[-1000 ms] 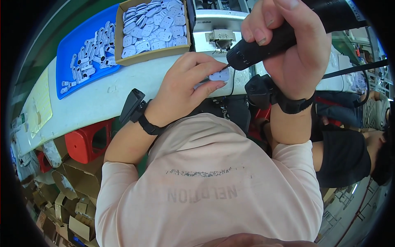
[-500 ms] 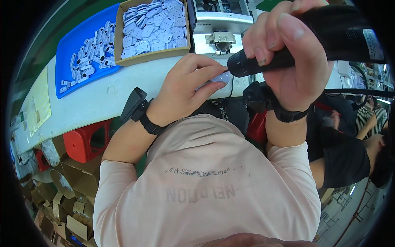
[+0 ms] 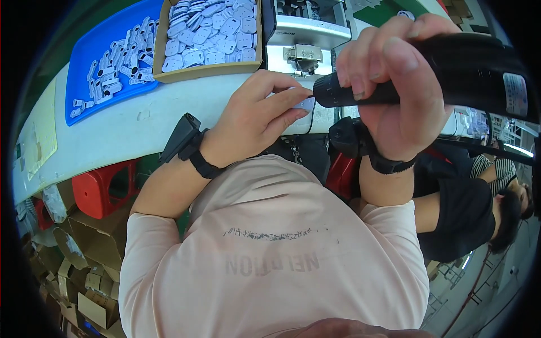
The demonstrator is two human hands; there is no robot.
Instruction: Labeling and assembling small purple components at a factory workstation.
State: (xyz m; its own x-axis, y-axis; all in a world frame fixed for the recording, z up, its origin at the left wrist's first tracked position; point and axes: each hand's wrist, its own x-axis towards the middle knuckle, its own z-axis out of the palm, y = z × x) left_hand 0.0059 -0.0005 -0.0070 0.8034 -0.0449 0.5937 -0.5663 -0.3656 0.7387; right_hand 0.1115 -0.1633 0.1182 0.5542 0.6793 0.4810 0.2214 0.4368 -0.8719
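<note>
My right hand is wrapped round a black electric screwdriver, its tip pointing left. With thumb and fingers my left hand pinches a small pale plastic piece, mostly covered by the fingers. The screwdriver's tip meets the piece at the left fingertips. Both hands are at the near edge of the white table. A cardboard box full of pale rounded plastic covers stands beyond the left hand. Left of it, a blue tray holds many small white-and-black parts.
A silver machine with a metal fixture stands beyond my hands. A red stool is below the table at left, above opened cardboard boxes. At right sits a person in a black sleeve, with a striped-shirted person behind.
The view has shifted slightly, so the tray and stool appear a little further left. Both hands keep their grip, and the screwdriver is still at the pale piece, its rear end slightly lower.
</note>
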